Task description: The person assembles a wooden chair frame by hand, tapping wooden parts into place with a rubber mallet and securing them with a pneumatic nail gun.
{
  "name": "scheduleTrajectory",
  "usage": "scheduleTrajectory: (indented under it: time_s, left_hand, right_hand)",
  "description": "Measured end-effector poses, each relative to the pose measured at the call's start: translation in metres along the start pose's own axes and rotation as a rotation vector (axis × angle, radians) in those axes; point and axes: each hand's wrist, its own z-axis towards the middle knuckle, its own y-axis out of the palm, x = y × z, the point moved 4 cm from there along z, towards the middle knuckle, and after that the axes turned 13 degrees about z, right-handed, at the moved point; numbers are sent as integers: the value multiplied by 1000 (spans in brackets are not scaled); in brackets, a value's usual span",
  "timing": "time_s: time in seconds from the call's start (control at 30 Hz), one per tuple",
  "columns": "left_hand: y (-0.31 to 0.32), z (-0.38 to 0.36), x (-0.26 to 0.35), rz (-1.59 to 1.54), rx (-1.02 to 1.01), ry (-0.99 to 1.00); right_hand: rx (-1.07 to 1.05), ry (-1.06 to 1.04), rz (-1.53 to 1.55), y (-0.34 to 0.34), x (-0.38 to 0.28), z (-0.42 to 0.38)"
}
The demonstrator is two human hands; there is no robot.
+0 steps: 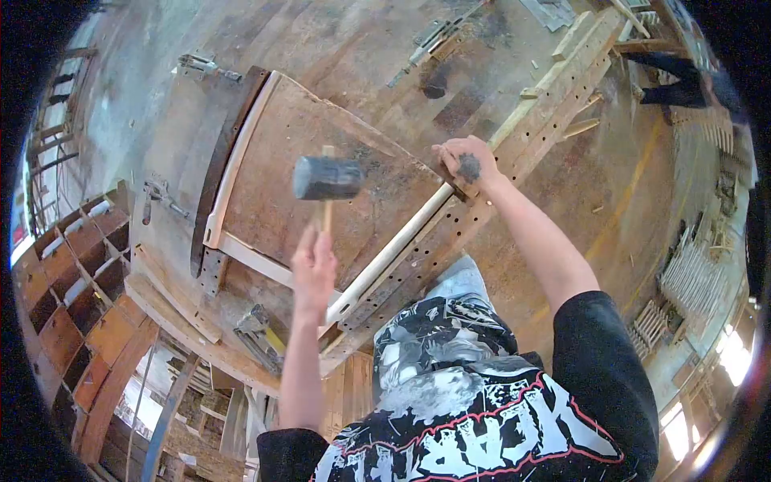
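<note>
My left hand point(313, 261) is closed round the pale handle of a mallet point(328, 178), whose dark, slightly blurred head is raised over the wooden frame. The frame has a light curved rail point(245, 161) at the left, a pale side rail point(261, 261) and a rounded light rail point(393, 249) on the right. My right hand point(470, 165) is closed at the frame's upper right corner, beside a small dark piece; its curled fingers partly hide the joint.
A long beam with holes point(514, 153) runs diagonally beside the frame. A dark curved bar point(225, 173) lies along the left rail. Metal clamps point(209, 67) sit on the worktable point(345, 40). Wooden compartments point(80, 281) stand lower left; another person's dark-clothed legs point(675, 80) show upper right.
</note>
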Motion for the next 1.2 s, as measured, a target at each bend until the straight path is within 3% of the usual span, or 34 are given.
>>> scheduleTrajectory:
  time_s: [0.1, 0.17, 0.23, 0.27, 0.33, 0.43, 0.5, 0.53, 0.63, 0.7, 0.73, 0.83, 1.0, 1.1, 1.13, 1.2]
  left_hand:
    - [49, 1, -56, 499, 5, 281]
    - [68, -16, -54, 827, -129, 542]
    - [59, -7, -43, 756, -80, 587]
    - [52, -10, -37, 723, -59, 595]
    - [41, -7, -19, 556, -74, 185]
    - [58, -10, -22, 526, -120, 74]
    - [74, -15, -54, 744, -248, 231]
    - [74, -26, -45, 735, -202, 306]
    - [58, -20, -45, 597, -222, 233]
    - [31, -12, -38, 633, -92, 151]
    - [12, -8, -35, 583, -7, 116]
    - [-68, 1, -12, 526, 234, 43]
    - [-164, 2, 46, 439, 779, 218]
    - [-164, -5, 43, 511, 945, 321]
    - [-156, 10, 21, 672, 1011, 472]
    - [-131, 30, -32, 973, 896, 543]
  right_hand:
    - [79, 4, -102, -3, -6, 1]
    - [138, -41, -127, 2, 0, 1]
    - [179, -101, -108, 2, 3, 2]
    - [229, -64, 14, 3, 4, 0]
    - [275, -101, 61, 0, -1, -1]
    - [240, -93, 5, -8, -5, -1]
    - [256, -82, 56, -3, -1, -2]
    - [264, -93, 73, -8, -3, 2]
    - [273, -32, 133, -11, -16, -7]
    - [292, 90, 157, -19, -26, -2]
    - [149, 244, 5, -11, -26, 7]
    - [443, 120, 63, 31, -68, 26]
    - [469, 7, -75, 108, -122, 20]
    - [451, -7, -74, 105, -125, 19]
    - [461, -3, -97, 107, -125, 20]
    - [471, -13, -106, 109, -125, 20]
